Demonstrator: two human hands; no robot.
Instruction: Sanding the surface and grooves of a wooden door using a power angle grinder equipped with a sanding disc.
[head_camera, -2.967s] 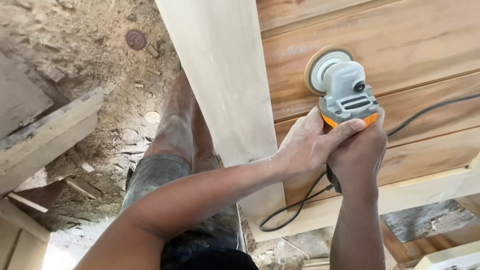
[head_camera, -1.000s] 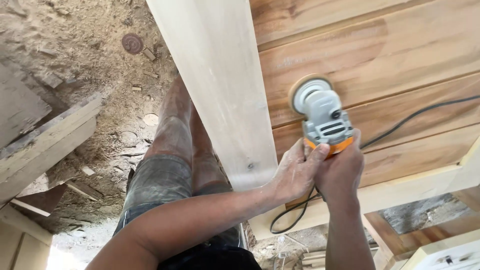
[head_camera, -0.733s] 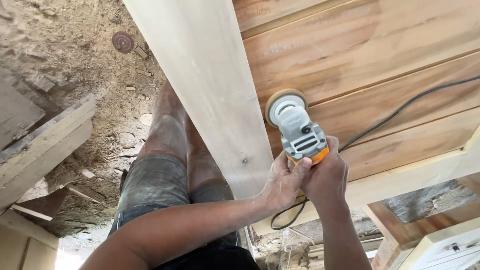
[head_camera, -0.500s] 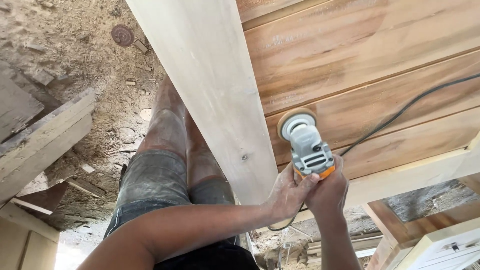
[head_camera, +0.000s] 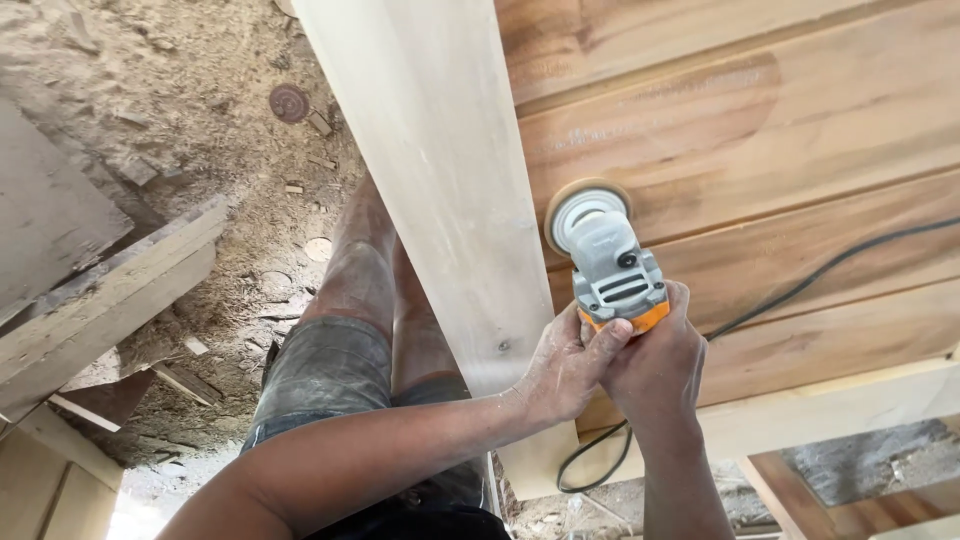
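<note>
Grey sander (head_camera: 608, 262) on brown boards (head_camera: 760, 150), both hands (head_camera: 610, 365) gripping its hidden handle; cord (head_camera: 800, 290) cut off right

No packages, labels, signs, screens in view — none.

Your left hand (head_camera: 565, 365) and right hand (head_camera: 655, 365) together grip the grey-and-orange sander (head_camera: 605, 265), its disc pressed flat on the reddish wooden panel (head_camera: 760, 150) just beside the pale plank (head_camera: 430, 170), black cord (head_camera: 800, 290) trailing right.

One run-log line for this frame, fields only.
left hand: grips sander | right hand: grips sander | disc: on brown plank | cord: trails right
</note>
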